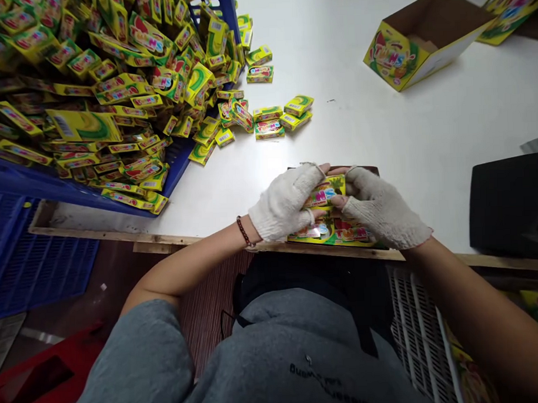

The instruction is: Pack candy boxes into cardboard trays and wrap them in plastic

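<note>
My left hand (287,204), in a white fingerless glove, has its fingers closed round the left side of a small yellow printed box (322,194). From the other side my right hand (377,206), gloved the same way, closes on that box too, with fingertips at its right edge. Both hands are over an open printed carton (352,238) at the table's near edge. Whether more than one small box is between the hands cannot be made out, as the fingers cover part of it.
At the left, a blue crate (179,163) is heaped with many similar small boxes. Several loose boxes (269,128) lie beside it on the white table (337,128). An open carton (396,56) stands at the back right. A black object (507,205) sits at the right edge.
</note>
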A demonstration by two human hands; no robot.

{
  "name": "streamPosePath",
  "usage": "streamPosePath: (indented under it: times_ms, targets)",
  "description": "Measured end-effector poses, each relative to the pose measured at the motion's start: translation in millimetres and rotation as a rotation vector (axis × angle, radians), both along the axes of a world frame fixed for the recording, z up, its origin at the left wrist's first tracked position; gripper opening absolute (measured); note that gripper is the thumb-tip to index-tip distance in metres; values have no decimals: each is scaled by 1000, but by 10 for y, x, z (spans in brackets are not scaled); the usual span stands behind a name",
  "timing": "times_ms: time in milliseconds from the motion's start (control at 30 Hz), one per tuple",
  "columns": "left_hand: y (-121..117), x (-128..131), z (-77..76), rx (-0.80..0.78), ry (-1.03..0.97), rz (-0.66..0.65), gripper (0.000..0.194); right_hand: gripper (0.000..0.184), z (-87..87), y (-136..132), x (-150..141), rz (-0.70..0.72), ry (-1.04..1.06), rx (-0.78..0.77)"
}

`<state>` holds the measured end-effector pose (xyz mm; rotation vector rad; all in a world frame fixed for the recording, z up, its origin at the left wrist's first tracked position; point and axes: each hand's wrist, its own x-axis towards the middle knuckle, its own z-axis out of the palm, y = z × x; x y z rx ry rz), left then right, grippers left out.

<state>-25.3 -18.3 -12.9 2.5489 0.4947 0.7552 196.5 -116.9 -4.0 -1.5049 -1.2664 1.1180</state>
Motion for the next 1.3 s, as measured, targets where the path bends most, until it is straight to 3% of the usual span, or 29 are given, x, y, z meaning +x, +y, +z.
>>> streamPosePath:
  times_ms: [67,133,233,333,467,633,833,1000,1167,1300]
  targets:
    - [-115,26,38,47,7,103,55,46,-6,11,39,-79,-6,20]
    - [-214,27,74,46,92,138,39,49,-76,6,111,-259,8,15]
    - [-330,66,106,38,361,-42,27,50,-241,-30,186,-444,51,-35]
    - [-386,179,132,31,596,-183,36,43,-354,-56,173,-437,21,-61]
    - [-359,298,229,48,762,-229,33,35,-353,-52,130,-406,-84,-21]
    - [-372,336,394,151,911,-218,35,39,-360,-51,121,-398,-78,8]
    - [-675,482,495,305,1025,-100,34,36,-496,-28,122,-426,-217,122]
    - [-716,443,405,430,1015,-236,29,36,-513,-27,112,-425,-256,173]
    - [-511,200,250,341,912,-353,43,34,-493,-39,81,-411,-271,168]
    - [-539,10,81,265,802,-339,61,31,-504,-38,118,-403,-231,175]
